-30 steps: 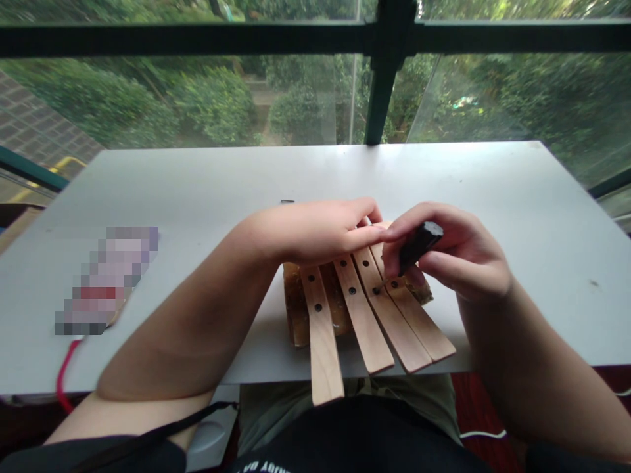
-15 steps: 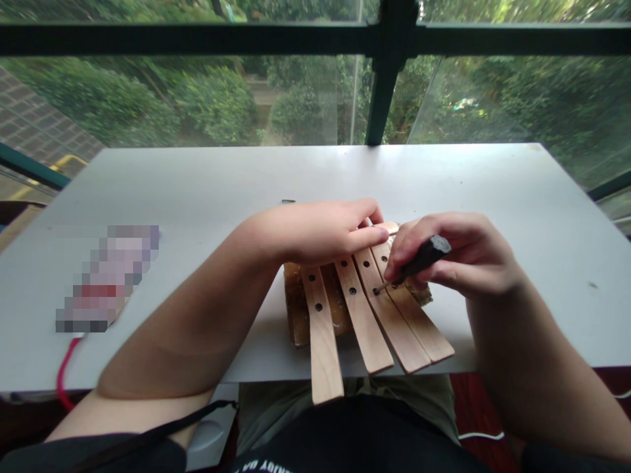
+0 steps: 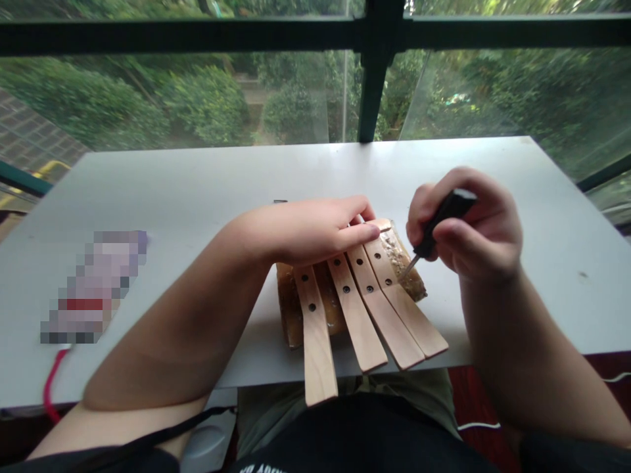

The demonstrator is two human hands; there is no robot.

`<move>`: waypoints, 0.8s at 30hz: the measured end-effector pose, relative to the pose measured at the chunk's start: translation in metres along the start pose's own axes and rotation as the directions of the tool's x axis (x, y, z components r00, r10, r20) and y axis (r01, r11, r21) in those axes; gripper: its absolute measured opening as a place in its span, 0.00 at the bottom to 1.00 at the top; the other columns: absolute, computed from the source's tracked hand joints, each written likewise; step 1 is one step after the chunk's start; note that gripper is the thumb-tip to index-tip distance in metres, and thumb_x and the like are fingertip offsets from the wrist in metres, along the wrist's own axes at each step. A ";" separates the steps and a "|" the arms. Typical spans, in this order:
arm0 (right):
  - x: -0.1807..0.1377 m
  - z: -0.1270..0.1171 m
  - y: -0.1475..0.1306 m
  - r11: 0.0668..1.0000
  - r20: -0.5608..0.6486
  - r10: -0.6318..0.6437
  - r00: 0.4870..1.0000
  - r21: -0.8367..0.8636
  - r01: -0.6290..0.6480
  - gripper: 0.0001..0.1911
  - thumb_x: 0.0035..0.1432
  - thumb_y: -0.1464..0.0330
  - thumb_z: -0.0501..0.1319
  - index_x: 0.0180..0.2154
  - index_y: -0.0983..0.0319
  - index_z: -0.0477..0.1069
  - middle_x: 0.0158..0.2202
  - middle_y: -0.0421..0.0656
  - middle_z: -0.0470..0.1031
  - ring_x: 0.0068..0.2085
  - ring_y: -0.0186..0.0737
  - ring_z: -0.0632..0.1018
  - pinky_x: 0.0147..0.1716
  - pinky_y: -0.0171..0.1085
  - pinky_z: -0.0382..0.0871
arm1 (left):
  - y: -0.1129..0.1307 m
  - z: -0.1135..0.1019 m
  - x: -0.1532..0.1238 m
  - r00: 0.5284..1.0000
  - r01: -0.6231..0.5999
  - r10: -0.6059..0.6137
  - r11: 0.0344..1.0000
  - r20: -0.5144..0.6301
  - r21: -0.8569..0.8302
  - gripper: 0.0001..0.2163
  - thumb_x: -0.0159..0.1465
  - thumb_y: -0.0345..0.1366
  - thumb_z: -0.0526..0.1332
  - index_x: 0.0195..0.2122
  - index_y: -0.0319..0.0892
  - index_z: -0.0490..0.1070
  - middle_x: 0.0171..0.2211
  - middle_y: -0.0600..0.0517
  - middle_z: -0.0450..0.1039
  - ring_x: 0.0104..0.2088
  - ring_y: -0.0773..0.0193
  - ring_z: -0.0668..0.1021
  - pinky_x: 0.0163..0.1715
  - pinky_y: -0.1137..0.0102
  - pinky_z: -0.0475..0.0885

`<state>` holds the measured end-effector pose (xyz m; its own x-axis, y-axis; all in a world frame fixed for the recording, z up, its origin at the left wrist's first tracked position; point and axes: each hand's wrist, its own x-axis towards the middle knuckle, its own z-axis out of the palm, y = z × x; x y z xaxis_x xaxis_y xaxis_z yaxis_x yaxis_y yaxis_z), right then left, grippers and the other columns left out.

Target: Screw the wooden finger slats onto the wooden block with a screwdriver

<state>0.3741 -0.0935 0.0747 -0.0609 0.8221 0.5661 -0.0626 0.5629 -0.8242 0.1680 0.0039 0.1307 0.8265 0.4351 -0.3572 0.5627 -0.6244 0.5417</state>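
Observation:
Several pale wooden slats [image 3: 367, 315], each with two dark holes, fan out over a rough brown block [image 3: 296, 315] at the near edge of the grey table [image 3: 197, 190]. My left hand [image 3: 310, 230] lies flat across the slats' far ends, fingers stretched out and pressing down. My right hand [image 3: 468, 223] is closed round a small black-handled screwdriver [image 3: 436, 226]. Its metal tip points down and hovers just right of the rightmost slat, over the block's right end.
A blurred-out flat object [image 3: 93, 286] with a red cord [image 3: 52, 384] lies at the left of the table. A small dark item [image 3: 280, 201] sits beyond my left wrist. A glass window wall with a dark frame [image 3: 367, 85] stands behind the table.
My right hand has lifted the screwdriver up and to the right, its tip leaving the hole in a slat. My left hand stays pressed on the slats.

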 end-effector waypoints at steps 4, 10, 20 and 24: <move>0.003 -0.007 0.000 0.999 -0.081 -0.015 0.997 -0.039 0.012 0.13 0.59 0.59 0.71 0.34 0.60 0.72 0.26 0.42 0.73 0.22 0.33 0.68 0.15 0.36 0.54 | 0.001 0.000 0.000 0.999 0.031 -0.031 0.999 0.017 -0.020 0.28 0.70 0.63 0.46 0.57 0.49 0.67 0.50 0.49 0.78 0.43 0.57 0.78 0.41 0.66 0.69; 0.001 -0.002 0.007 0.998 0.040 0.066 0.997 0.014 -0.067 0.14 0.59 0.57 0.70 0.36 0.60 0.73 0.28 0.43 0.74 0.23 0.34 0.69 0.16 0.36 0.58 | 0.000 0.001 0.000 1.000 0.026 -0.025 1.000 0.010 -0.011 0.30 0.69 0.64 0.46 0.59 0.48 0.67 0.52 0.48 0.78 0.45 0.55 0.78 0.44 0.65 0.71; 0.000 0.003 0.007 0.997 0.086 0.070 0.994 -0.012 -0.070 0.12 0.60 0.61 0.70 0.36 0.62 0.73 0.29 0.43 0.75 0.25 0.34 0.71 0.20 0.35 0.64 | -0.003 0.000 0.001 1.000 0.003 -0.003 1.000 -0.011 0.005 0.28 0.70 0.63 0.47 0.57 0.49 0.69 0.52 0.50 0.78 0.46 0.55 0.78 0.45 0.64 0.70; 0.000 0.002 0.010 0.996 0.116 0.086 0.990 0.007 -0.088 0.10 0.61 0.62 0.69 0.37 0.62 0.74 0.29 0.43 0.76 0.26 0.34 0.72 0.20 0.34 0.65 | -0.004 0.000 0.000 1.000 0.002 -0.002 1.000 -0.008 -0.007 0.28 0.70 0.63 0.48 0.57 0.49 0.69 0.52 0.50 0.78 0.45 0.56 0.78 0.44 0.65 0.70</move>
<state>0.3714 -0.0885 0.0665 -0.1810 0.8521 0.4911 -0.0638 0.4881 -0.8704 0.1663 0.0060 0.1283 0.8252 0.4415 -0.3523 0.5644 -0.6190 0.5462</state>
